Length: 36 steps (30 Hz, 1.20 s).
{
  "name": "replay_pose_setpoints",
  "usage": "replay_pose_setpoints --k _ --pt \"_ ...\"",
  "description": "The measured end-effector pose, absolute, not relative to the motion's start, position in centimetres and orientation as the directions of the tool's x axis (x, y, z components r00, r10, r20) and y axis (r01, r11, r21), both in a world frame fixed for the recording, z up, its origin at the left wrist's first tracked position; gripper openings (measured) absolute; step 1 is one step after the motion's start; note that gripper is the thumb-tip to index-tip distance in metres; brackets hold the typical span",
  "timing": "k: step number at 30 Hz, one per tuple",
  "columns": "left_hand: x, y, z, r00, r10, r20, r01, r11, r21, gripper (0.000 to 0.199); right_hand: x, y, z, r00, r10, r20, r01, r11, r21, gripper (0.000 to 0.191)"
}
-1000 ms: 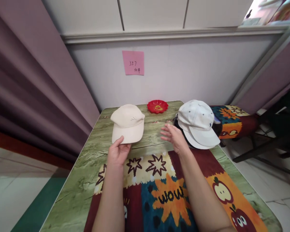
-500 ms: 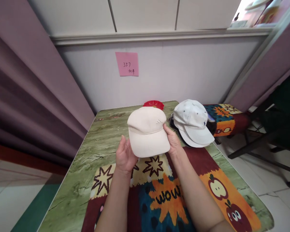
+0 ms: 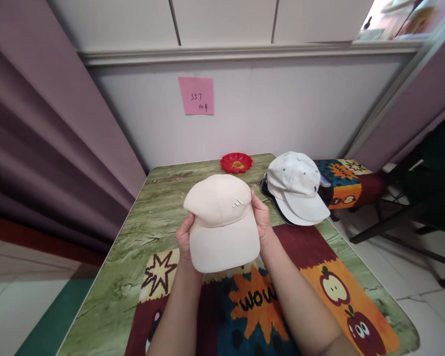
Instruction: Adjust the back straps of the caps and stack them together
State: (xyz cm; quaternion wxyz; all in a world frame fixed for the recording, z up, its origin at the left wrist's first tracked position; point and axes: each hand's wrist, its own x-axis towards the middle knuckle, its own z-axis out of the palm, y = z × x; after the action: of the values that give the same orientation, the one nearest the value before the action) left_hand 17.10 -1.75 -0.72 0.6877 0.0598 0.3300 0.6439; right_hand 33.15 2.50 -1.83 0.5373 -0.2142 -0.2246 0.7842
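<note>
A cream baseball cap (image 3: 220, 205) is held between both hands above the table, its brim facing me and a small stripe logo on its front. My left hand (image 3: 186, 235) grips the cap's left side, thumb on top and the other fingers hidden beneath. On the opposite side, my right hand (image 3: 261, 215) is closed on the edge where crown meets brim; its fingertips are mostly out of sight. To the right sits a stack of caps (image 3: 294, 180), pale ones on top and a black one below.
A red scalloped dish (image 3: 236, 162) stands at the table's back edge. The green wood-pattern table (image 3: 148, 212) carries a colourful printed mat (image 3: 319, 247). Behind is a wall with a pink note (image 3: 197, 96). A patterned stool (image 3: 346, 183) and dark chair legs (image 3: 393, 237) are at the right.
The cream cap has come down and nearer to me, uncovering more of the red dish. My left hand, open beside the brim before, now grips the cap's side.
</note>
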Motion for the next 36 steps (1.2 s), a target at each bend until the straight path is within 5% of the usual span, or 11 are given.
replay_pose_setpoints --k 11,16,20,24,29,36 --pt "16.3 -0.9 -0.4 0.051 0.968 -0.247 -0.791 0.190 0.581 0.051 34.5 3.3 -2.1 -0.197 0.976 -0.096 -0.720 -0.210 -0.661 0.023" --pt "14.3 -0.1 -0.8 -0.110 0.964 -0.243 -0.728 0.089 0.680 0.026 36.2 3.1 -1.4 -0.151 0.989 0.005 -0.673 -0.099 -0.733 0.035" --pt "13.7 -0.2 -0.7 -0.138 0.979 -0.150 -0.695 0.012 0.718 0.031 36.5 3.1 -0.8 -0.137 0.990 0.033 -0.664 -0.067 -0.745 0.039" --pt "14.0 -0.6 -0.5 -0.126 0.976 -0.179 -0.697 0.042 0.716 0.020 36.4 3.0 -1.0 -0.086 0.996 0.000 -0.704 -0.061 -0.707 0.028" --pt "13.9 -1.1 -0.3 -0.048 0.977 -0.206 -0.669 0.122 0.733 0.011 36.7 2.8 -1.6 -0.137 0.990 -0.030 -0.698 -0.118 -0.706 0.036" --pt "12.6 -1.3 0.0 -0.268 0.956 -0.120 -0.736 -0.123 0.666 0.019 37.7 2.6 -1.9 -0.097 0.995 0.007 -0.677 -0.061 -0.734 0.036"
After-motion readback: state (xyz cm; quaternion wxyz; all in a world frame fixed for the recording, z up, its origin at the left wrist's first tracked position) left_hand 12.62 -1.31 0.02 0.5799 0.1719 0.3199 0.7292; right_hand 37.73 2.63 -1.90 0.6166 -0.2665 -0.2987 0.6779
